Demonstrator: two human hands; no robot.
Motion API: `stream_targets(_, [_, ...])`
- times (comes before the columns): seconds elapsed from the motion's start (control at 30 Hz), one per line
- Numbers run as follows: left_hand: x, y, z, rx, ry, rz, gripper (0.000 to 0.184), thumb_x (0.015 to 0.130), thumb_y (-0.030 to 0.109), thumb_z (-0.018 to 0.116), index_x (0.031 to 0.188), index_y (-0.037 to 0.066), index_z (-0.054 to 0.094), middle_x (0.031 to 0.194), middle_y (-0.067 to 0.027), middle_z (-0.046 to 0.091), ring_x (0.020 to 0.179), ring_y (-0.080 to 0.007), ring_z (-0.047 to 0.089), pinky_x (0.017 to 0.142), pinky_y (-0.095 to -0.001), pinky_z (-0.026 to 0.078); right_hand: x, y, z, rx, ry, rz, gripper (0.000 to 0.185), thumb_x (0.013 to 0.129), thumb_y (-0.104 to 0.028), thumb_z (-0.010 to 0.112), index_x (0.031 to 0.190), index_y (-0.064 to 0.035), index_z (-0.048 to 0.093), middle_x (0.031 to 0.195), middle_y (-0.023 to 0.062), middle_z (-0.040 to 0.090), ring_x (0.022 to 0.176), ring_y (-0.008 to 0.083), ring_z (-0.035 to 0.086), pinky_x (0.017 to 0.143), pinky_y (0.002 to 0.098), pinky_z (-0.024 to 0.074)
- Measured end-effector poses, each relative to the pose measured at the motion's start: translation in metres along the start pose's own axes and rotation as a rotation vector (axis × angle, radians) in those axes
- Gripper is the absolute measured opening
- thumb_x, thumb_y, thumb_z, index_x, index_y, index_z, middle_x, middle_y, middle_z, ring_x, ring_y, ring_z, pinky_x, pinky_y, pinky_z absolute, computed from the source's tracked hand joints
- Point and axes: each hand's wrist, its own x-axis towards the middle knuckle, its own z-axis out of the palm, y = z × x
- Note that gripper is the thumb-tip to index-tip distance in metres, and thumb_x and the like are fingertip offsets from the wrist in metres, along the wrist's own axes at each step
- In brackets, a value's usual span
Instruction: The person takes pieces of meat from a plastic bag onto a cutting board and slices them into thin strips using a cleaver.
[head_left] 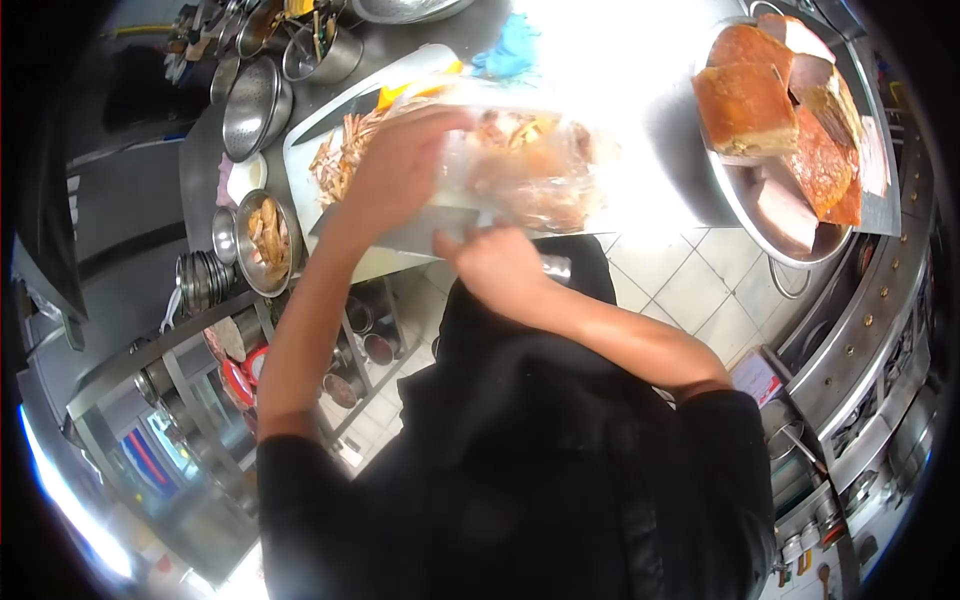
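My right hand is closed round the handle of a cleaver, its metal end poking out to the right. The broad cleaver blade points left, low over the near edge of a white cutting board. Over the board is my left hand, smeared by motion, its fingers toward a clear plastic bag with pieces of meat in it. Whether it touches the bag I cannot tell. Cut strips of meat lie on the board, left of my left hand. Something yellow lies behind them.
A large metal pan at the right holds slabs of browned meat. A blue cloth or glove lies at the back. On the left are a bowl of meat pieces, a colander and a pot of utensils.
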Motion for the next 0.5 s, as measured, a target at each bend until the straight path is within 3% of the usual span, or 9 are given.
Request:
stream_targets(0.03, [0.021, -0.017, 0.023, -0.006, -0.118, 0.08, 0.028, 0.083, -0.006, 0.047, 0.104, -0.001, 0.065, 0.107, -0.0164, 0.065, 0.101, -0.0285, 0.062, 0.09, -0.0331, 0.046, 0.006, -0.001, 0.009, 0.003, 0.008, 0.008, 0.029, 0.073, -0.011, 0.058, 0.102, -0.0057, 0.058, 0.066, 0.0101, 0.064, 0.06, 0.0238, 0.064, 0.063, 0.0381, 0.0488])
stream_targets(0.1, [0.055, -0.027, 0.054, 0.025, -0.367, -0.108, 0.03, 0.082, -0.001, 0.049, 0.109, 0.002, 0.063, 0.112, -0.0186, 0.063, 0.102, -0.0354, 0.059, 0.089, -0.0391, 0.047, 0.022, -0.005, 0.031, -0.071, 0.082, -0.07, 0.027, 0.074, -0.012, 0.058, 0.101, -0.0046, 0.058, 0.068, 0.0045, 0.063, 0.064, 0.0213, 0.064, 0.072, 0.0393, 0.0483])
stream_targets(0.2, [0.072, -0.074, 0.096, 0.202, -0.31, 0.148, 0.034, 0.082, 0.007, 0.057, 0.115, 0.004, 0.059, 0.112, -0.0153, 0.063, 0.1, -0.0305, 0.061, 0.089, -0.0369, 0.047, 0.065, -0.02, 0.067, -0.072, -0.049, -0.028, 0.026, 0.078, -0.013, 0.056, 0.102, -0.0031, 0.057, 0.083, 0.0084, 0.064, 0.084, 0.0222, 0.064, 0.082, 0.0426, 0.0452])
stream_targets(0.27, [0.079, -0.046, 0.106, 0.148, -0.427, -0.017, 0.039, 0.08, 0.011, 0.061, 0.118, 0.005, 0.058, 0.11, -0.0145, 0.064, 0.098, -0.0278, 0.061, 0.089, -0.0354, 0.047, 0.091, -0.017, 0.111, 0.045, 0.459, 0.004, 0.027, 0.081, -0.013, 0.053, 0.105, -0.0015, 0.057, 0.1, 0.0128, 0.062, 0.106, 0.025, 0.056, 0.089, 0.0433, 0.0422])
stream_targets(0.3, [0.082, -0.036, 0.11, 0.101, -0.508, -0.208, 0.044, 0.078, 0.015, 0.064, 0.121, 0.006, 0.056, 0.109, -0.0138, 0.064, 0.096, -0.0252, 0.062, 0.089, -0.0339, 0.047, 0.089, -0.013, 0.105, 0.041, 0.47, 0.026, 0.027, 0.081, -0.013, 0.053, 0.105, -0.0015, 0.057, 0.1, 0.0128, 0.062, 0.106, 0.025, 0.056, 0.089, 0.0433, 0.0422])
stream_targets(0.37, [0.079, -0.047, 0.13, -0.051, -0.34, 0.002, 0.048, 0.074, 0.021, 0.071, 0.118, 0.005, 0.059, 0.106, -0.0121, 0.065, 0.093, -0.021, 0.062, 0.086, -0.0327, 0.048, 0.079, -0.014, 0.082, 0.884, 0.396, 0.095, 0.026, 0.081, -0.011, 0.051, 0.105, -0.002, 0.059, 0.113, 0.0136, 0.057, 0.113, 0.0285, 0.049, 0.091, 0.0457, 0.0417])
stream_targets(0.4, [0.081, -0.041, 0.132, -0.035, -0.416, 0.0, 0.047, 0.074, 0.022, 0.07, 0.116, 0.005, 0.059, 0.105, -0.0125, 0.065, 0.093, -0.0214, 0.062, 0.085, -0.0327, 0.048, 0.069, -0.012, 0.076, 0.884, 0.403, 0.114, 0.026, 0.081, -0.011, 0.051, 0.105, -0.002, 0.059, 0.113, 0.0136, 0.057, 0.113, 0.0285, 0.049, 0.091, 0.0457, 0.0417])
stream_targets(0.47, [0.089, -0.028, 0.127, -0.024, -0.486, 0.015, 0.046, 0.074, 0.022, 0.07, 0.115, 0.004, 0.06, 0.104, -0.0129, 0.065, 0.093, -0.0218, 0.062, 0.085, -0.0326, 0.048, 0.033, 0.006, 0.057, 0.17, 0.354, -0.152, 0.025, 0.08, -0.009, 0.053, 0.103, -0.0055, 0.062, 0.11, 0.0119, 0.058, 0.11, 0.0288, 0.051, 0.093, 0.045, 0.041])
stream_targets(0.5, [0.09, -0.021, 0.121, -0.01, -0.558, -0.05, 0.036, 0.078, 0.019, 0.067, 0.109, 0.002, 0.063, 0.097, -0.0143, 0.066, 0.086, -0.0233, 0.063, 0.081, -0.0327, 0.049, -0.008, 0.019, 0.019, 0.32, 0.201, -0.093, 0.026, 0.079, -0.011, 0.057, 0.104, -0.0094, 0.063, 0.111, 0.0132, 0.058, 0.108, 0.0305, 0.052, 0.094, 0.0433, 0.0409])
